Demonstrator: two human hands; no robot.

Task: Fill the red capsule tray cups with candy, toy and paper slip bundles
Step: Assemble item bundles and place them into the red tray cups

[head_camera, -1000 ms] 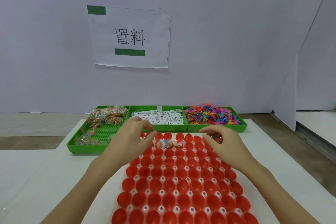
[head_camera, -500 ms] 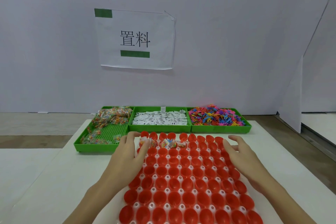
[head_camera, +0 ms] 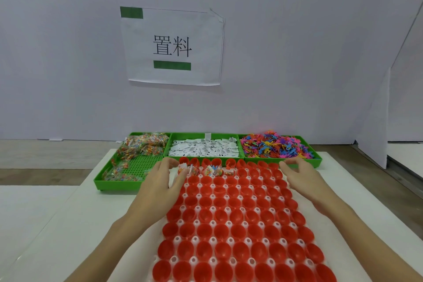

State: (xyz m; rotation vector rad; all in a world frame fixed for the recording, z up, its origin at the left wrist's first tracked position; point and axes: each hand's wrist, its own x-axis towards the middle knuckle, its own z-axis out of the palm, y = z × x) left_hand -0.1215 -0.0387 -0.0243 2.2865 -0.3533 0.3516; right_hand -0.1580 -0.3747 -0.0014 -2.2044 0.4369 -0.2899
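The red capsule tray (head_camera: pixel 231 220) lies in front of me, its far edge against the green bins. Several cups in its second row hold candy, toy and slip bundles (head_camera: pixel 212 170); the other cups show bare red. My left hand (head_camera: pixel 160 185) rests on the tray's far-left edge, fingers fairly straight, thumb by the nearest filled cup. On the far-right edge sits my right hand (head_camera: pixel 302 178), fingers loosely bent and holding nothing. Behind the tray stand a bin of candy packets (head_camera: pixel 139 146), a bin of paper slips (head_camera: pixel 203 149) and a bin of coloured toys (head_camera: pixel 274 146).
Everything stands on a white table (head_camera: pixel 68 224) that ends at the left and right of the bins. A white wall with a paper sign (head_camera: pixel 171 46) rises behind. A white partition (head_camera: pixel 375 121) hangs at the right.
Both hands have come off the tray's far rows and spread apart to its left and right edges. One more cup in the second row now holds a bundle.
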